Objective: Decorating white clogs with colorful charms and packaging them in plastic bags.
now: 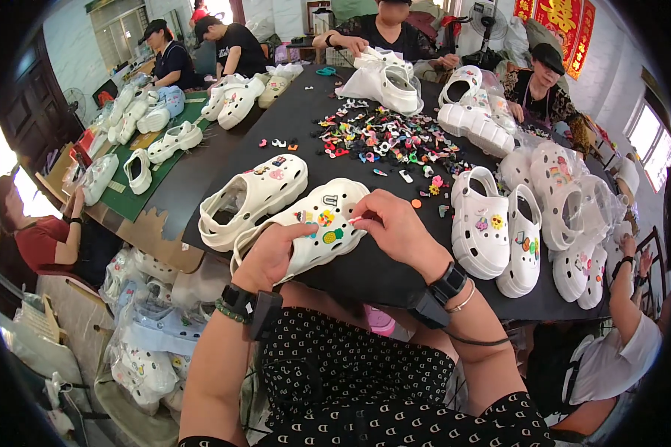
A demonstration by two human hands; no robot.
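Note:
A white foam clog [317, 257] is tilted at the table's near edge, with a pineapple and other colourful charms on its upper. My left hand [265, 257] grips it from the heel side, thumb on top near the charms. At its toe, my right hand [399, 227] is closed in a pinch with the fingertips against the upper. A small pinkish bit shows there, probably a charm, mostly hidden by the fingers. Just behind lies a second white clog [279, 195] with charms. Beyond, loose shoe charms [388, 138] form a wide heap on the black table [224, 160].
Right of my hands stand two decorated white clogs [477, 246], with bagged clogs [563, 186] past them. More bagged clogs [391, 88] and teal-handled scissors [326, 71] lie farther back. Filled bags of clogs [145, 365] sit low on my left. Several people work around the tables.

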